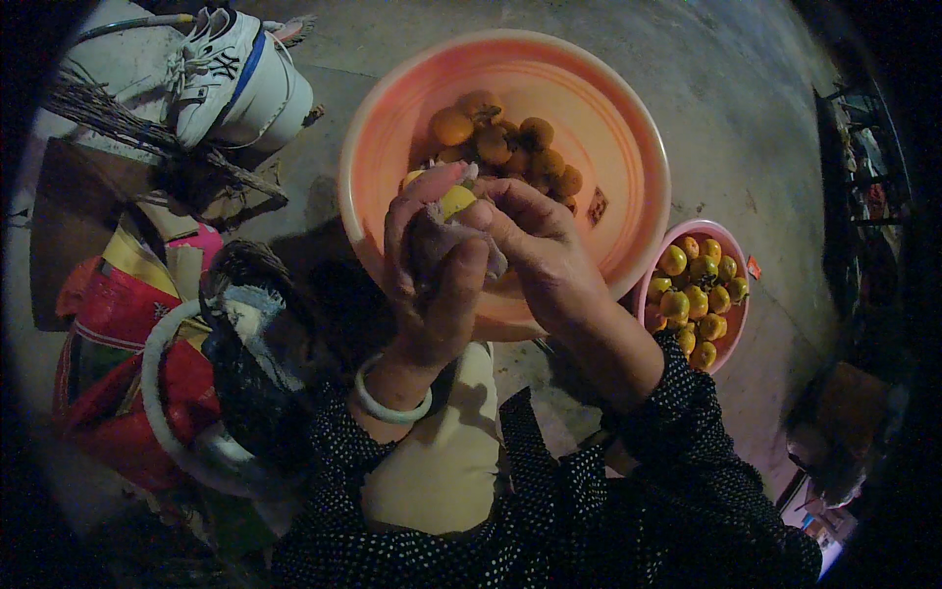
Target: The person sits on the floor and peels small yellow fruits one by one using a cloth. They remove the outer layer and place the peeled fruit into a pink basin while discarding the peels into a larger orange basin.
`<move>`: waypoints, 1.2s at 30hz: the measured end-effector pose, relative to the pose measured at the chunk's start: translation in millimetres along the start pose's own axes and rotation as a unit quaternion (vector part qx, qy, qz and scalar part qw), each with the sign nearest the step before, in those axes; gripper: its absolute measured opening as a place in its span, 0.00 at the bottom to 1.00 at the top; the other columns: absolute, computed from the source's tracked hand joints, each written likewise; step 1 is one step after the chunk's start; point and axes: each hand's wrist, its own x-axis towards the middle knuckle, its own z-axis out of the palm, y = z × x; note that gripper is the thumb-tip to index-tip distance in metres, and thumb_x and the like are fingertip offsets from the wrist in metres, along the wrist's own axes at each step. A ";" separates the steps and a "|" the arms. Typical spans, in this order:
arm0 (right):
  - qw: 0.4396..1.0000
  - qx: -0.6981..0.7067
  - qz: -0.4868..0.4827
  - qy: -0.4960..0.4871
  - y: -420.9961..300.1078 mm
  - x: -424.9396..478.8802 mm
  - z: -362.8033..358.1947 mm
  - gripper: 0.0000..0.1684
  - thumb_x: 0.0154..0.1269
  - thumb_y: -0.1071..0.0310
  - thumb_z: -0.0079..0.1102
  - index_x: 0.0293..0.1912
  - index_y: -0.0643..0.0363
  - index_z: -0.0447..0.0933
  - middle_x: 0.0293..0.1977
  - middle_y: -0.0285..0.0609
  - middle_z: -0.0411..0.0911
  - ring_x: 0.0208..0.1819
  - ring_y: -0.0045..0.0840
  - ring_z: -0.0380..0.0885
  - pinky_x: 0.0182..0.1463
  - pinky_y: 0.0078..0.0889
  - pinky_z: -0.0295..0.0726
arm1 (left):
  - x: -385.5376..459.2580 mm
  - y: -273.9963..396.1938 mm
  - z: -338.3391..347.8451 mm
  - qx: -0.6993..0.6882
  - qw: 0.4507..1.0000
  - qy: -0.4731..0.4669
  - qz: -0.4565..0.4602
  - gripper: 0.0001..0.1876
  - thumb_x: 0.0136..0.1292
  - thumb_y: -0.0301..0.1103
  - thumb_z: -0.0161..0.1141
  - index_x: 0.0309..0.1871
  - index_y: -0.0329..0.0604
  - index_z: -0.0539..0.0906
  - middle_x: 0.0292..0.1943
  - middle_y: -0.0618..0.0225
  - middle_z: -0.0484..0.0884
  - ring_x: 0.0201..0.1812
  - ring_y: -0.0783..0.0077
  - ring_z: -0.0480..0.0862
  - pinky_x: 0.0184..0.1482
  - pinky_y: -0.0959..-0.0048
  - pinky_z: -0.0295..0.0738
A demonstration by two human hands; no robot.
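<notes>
A greyish cloth lies bunched in my left hand, wrapped partly around a small yellow fruit. My right hand has its thumb and forefinger at the fruit's right side, touching it and the cloth's edge. Both hands are raised over the near part of a large orange plastic basin. Several round orange fruits, some with dark calyxes like persimmons, are heaped inside it. My hands hide the nearer part of the heap.
A smaller pink basin of yellow-green fruits stands right of the large one, on a concrete floor. On the left are a white bucket with sneakers on it, bundled twigs, and a red bag.
</notes>
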 end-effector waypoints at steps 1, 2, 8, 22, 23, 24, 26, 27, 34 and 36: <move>1.000 -0.006 0.005 -0.005 -3.0 -1.8 -0.6 0.24 0.68 0.58 0.65 0.55 0.66 0.73 0.44 0.40 0.79 0.43 0.21 0.78 0.48 0.25 0.78 | 1.0 3.0 -0.5 0.016 1.000 0.000 0.018 0.26 0.65 0.34 0.59 0.64 0.35 0.68 0.63 0.53 0.72 0.62 0.60 0.73 0.68 0.61 0.65; 1.000 -0.012 0.009 -0.010 -8.2 -4.7 0.0 0.24 0.68 0.59 0.65 0.54 0.66 0.73 0.45 0.40 0.79 0.44 0.21 0.77 0.49 0.25 0.78 | 1.5 5.8 0.4 0.006 1.000 0.007 0.019 0.24 0.65 0.33 0.58 0.63 0.35 0.69 0.61 0.53 0.73 0.61 0.60 0.74 0.67 0.61 0.65; 0.993 0.023 -0.117 0.021 5.2 -18.7 12.5 0.23 0.66 0.64 0.67 0.55 0.66 0.72 0.49 0.40 0.76 0.51 0.22 0.74 0.55 0.28 0.75 | 7.1 26.4 6.4 -0.106 0.992 0.034 -0.060 0.17 0.66 0.29 0.54 0.57 0.35 0.72 0.56 0.54 0.76 0.59 0.59 0.76 0.66 0.61 0.68; 0.666 -0.535 -0.447 -0.265 -19.3 -6.8 -41.3 0.34 0.55 0.62 0.71 0.60 0.59 0.70 0.57 0.49 0.72 0.60 0.45 0.73 0.65 0.50 0.71 | 1.3 -3.6 -6.6 -0.570 0.708 -0.014 -0.416 0.18 0.75 0.42 0.46 0.56 0.38 0.75 0.54 0.57 0.79 0.56 0.61 0.80 0.61 0.62 0.76; 0.682 -0.536 -0.418 -0.271 -25.0 -6.8 -42.6 0.35 0.55 0.62 0.71 0.61 0.59 0.69 0.57 0.50 0.72 0.61 0.45 0.72 0.65 0.51 0.70 | -1.8 -7.5 -7.1 -0.582 0.685 -0.021 -0.438 0.18 0.75 0.42 0.46 0.57 0.38 0.75 0.54 0.57 0.80 0.56 0.61 0.81 0.61 0.62 0.77; 0.694 -0.540 -0.388 -0.275 -31.9 -7.2 -44.6 0.36 0.55 0.62 0.71 0.62 0.59 0.69 0.58 0.50 0.71 0.62 0.45 0.71 0.66 0.52 0.69 | -4.2 -8.4 -3.6 -0.642 0.649 0.001 -0.407 0.19 0.75 0.44 0.46 0.57 0.40 0.75 0.53 0.57 0.81 0.54 0.61 0.82 0.60 0.61 0.78; 0.707 -0.574 -0.346 -0.228 -35.3 -12.9 -50.3 0.40 0.53 0.64 0.72 0.64 0.60 0.66 0.59 0.52 0.70 0.65 0.46 0.69 0.68 0.50 0.67 | -1.0 -5.8 2.3 -0.658 0.644 -0.001 -0.390 0.19 0.75 0.45 0.47 0.57 0.39 0.75 0.52 0.58 0.81 0.53 0.60 0.83 0.60 0.61 0.78; 0.740 -0.549 -0.339 -0.189 -29.1 -15.2 -52.3 0.41 0.53 0.64 0.73 0.64 0.61 0.65 0.60 0.53 0.69 0.65 0.46 0.68 0.68 0.49 0.67 | 1.1 -3.2 3.7 -0.663 0.645 0.000 -0.381 0.20 0.75 0.45 0.47 0.57 0.39 0.75 0.52 0.59 0.81 0.53 0.60 0.83 0.59 0.61 0.79; 0.920 -0.364 -0.145 0.006 -13.5 -41.9 -44.2 0.37 0.58 0.67 0.72 0.63 0.66 0.66 0.56 0.55 0.73 0.60 0.41 0.74 0.64 0.40 0.72 | 0.0 -8.4 3.9 -0.528 0.760 0.056 -0.374 0.20 0.74 0.46 0.48 0.57 0.40 0.74 0.51 0.61 0.81 0.54 0.62 0.82 0.59 0.60 0.78; 0.960 -0.268 -0.077 -0.006 -9.1 -37.3 -38.4 0.34 0.61 0.66 0.71 0.62 0.67 0.66 0.50 0.54 0.78 0.55 0.35 0.78 0.58 0.35 0.76 | 3.2 2.5 11.7 -0.465 0.790 0.080 -0.392 0.21 0.74 0.47 0.49 0.58 0.40 0.74 0.50 0.62 0.81 0.52 0.63 0.82 0.58 0.62 0.77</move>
